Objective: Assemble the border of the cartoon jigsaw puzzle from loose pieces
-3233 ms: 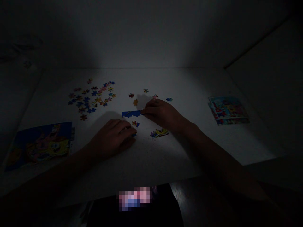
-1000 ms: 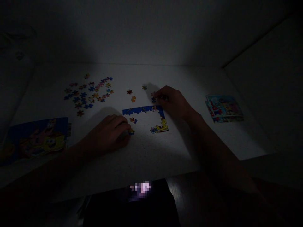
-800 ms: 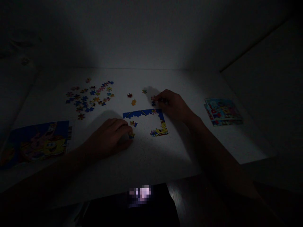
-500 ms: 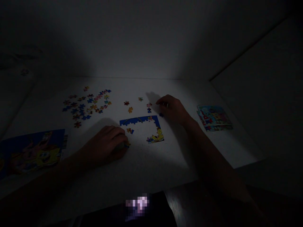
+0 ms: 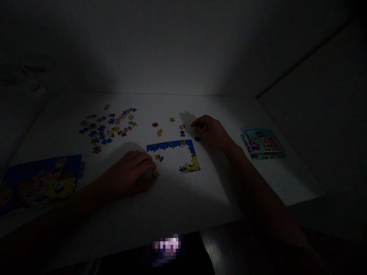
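A partly joined jigsaw puzzle (image 5: 169,145) lies on the table, with a blue top edge, a right edge and a yellow corner piece group. My left hand (image 5: 133,170) rests at its lower left, fingers curled and closed on a puzzle piece (image 5: 155,174) that shows past the fingertips. Just above that, small joined pieces (image 5: 159,157) lie inside the frame. My right hand (image 5: 212,131) hovers above the puzzle's upper right, its thumb and bent fingers apart, with nothing visible between them. A blue piece (image 5: 197,139) lies under it, and pink and blue pieces (image 5: 182,130) are beside its fingertips.
Many loose puzzle pieces (image 5: 109,128) are scattered at the back left. Several more, such as an orange piece (image 5: 159,132), lie behind the puzzle. A cartoon picture sheet (image 5: 43,179) is at the left; stacked picture cards (image 5: 263,141) sit at the right. The light is dim.
The whole view has shifted slightly, so things appear a little further right. Both hands keep nearly the same pose and place over the table.
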`<state>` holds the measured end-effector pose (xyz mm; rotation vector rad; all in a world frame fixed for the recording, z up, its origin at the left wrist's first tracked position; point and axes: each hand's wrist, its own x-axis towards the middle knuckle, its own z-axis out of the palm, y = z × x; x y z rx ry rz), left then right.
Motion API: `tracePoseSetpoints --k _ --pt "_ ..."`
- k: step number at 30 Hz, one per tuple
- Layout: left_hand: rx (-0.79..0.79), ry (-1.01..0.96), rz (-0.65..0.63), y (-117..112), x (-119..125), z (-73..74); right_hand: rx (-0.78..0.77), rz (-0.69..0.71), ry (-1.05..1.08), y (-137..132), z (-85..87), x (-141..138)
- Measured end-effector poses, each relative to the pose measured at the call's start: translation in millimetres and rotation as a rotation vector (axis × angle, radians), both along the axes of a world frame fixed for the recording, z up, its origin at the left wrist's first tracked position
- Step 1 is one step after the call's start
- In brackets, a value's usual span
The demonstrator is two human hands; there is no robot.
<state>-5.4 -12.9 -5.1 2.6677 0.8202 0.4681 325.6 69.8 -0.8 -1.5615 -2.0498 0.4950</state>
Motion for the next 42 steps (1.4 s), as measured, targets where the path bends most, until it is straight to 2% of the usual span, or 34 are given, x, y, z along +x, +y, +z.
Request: tracePoseSetpoints --k 17,20,23,27,31,42 --pt "0.049 0.014 -0.023 1 1 -0.4 -0.009 0.126 0.084 -12 3.4 -21" --pt "0.038 0.019 -0.024 1 0 -0.8 0.020 0.214 0.065 -18 6.4 -29" --pt "0.009 0.036 -0.023 2 -1 -0.5 0.031 0.369 0.031 -28 10.5 -41" --pt "-0.007 0.042 -0.016 3 -1 -0.9 -0.017 0.557 -0.026 -44 16.7 -60" --pt "-0.038 0.050 -0.007 4 -1 -1.9 -0.058 0.654 -0.050 -56 18.1 -74" --pt "-0.009 0.028 -0.034 4 -2 -1.3 -0.135 0.675 -0.076 -57 16.8 -76"
